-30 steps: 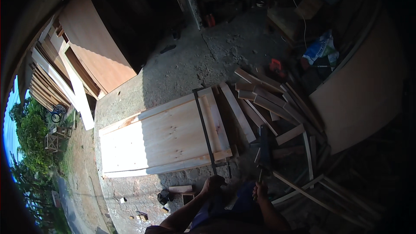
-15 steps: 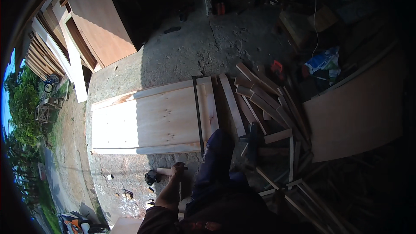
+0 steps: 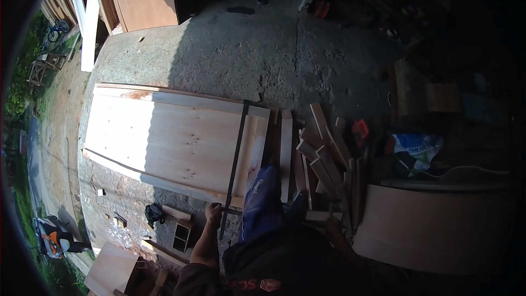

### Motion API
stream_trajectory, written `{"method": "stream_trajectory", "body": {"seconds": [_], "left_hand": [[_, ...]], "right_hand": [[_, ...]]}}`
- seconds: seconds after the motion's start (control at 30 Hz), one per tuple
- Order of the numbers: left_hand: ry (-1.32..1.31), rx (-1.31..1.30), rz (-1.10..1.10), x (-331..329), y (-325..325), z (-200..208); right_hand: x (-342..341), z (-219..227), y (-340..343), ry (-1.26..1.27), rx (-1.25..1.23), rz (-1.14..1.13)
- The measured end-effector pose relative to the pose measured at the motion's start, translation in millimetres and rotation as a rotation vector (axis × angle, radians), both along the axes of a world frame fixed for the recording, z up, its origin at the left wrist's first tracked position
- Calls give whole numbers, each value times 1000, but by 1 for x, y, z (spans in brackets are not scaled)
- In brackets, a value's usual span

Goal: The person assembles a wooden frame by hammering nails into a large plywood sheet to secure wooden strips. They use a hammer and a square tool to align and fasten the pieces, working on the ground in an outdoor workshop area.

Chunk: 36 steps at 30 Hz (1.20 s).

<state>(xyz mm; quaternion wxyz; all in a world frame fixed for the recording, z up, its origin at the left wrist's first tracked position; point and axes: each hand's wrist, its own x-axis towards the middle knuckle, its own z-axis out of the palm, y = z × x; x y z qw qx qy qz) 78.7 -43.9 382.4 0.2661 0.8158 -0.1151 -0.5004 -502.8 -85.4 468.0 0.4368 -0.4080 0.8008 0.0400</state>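
A framed pale wooden panel [image 3: 186,140] lies flat on the concrete floor, half in sun. Across its right end runs a long dark bar clamp [image 3: 236,153], its bar reaching past the panel's near edge. There my left hand [image 3: 212,215] is closed round a dark handle or jaw of the clamp. My right hand [image 3: 333,228], in deep shade, grips a tool that looks like a hammer [image 3: 331,209], head up, over the loose wood. My leg in blue trousers [image 3: 260,200] stands beside the clamp and hides part of the panel's corner.
Several loose wood strips [image 3: 323,161] are heaped right of the panel, near a red tool [image 3: 359,131]. A plywood sheet [image 3: 427,225] and a blue-white bag [image 3: 417,151] lie farther right. Left of my arm are a small wooden box frame [image 3: 181,235] and a black bundle [image 3: 154,214].
My view has shifted, so the panel sits lower left. My left hand has come to the clamp at the panel's near edge. My right hand has moved forward to the wood pile.
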Motion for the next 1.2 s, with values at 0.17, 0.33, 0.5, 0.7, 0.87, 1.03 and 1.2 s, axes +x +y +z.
{"method": "stream_trajectory", "body": {"seconds": [0.17,0.33,0.5,0.7,0.87,1.03,1.2], "left_hand": [[188,-78,304,-17,-133,73],[151,-120,520,-36,-194,72],[157,-47,986,-73,-236,79],[-2,-14,1591,-237,-271,53],[120,404,1834,-411,-403,106],[40,301,1729,-427,-506,126],[-73,224,1793,-385,-562,149]], "right_hand": [[50,72,-199,120,-59,-287],[81,120,-391,81,-99,-61],[92,91,-572,102,-11,289],[123,10,-828,122,104,890],[287,70,-955,65,331,930],[372,63,-1030,-4,215,1070],[434,15,-1034,42,355,1305]]}}
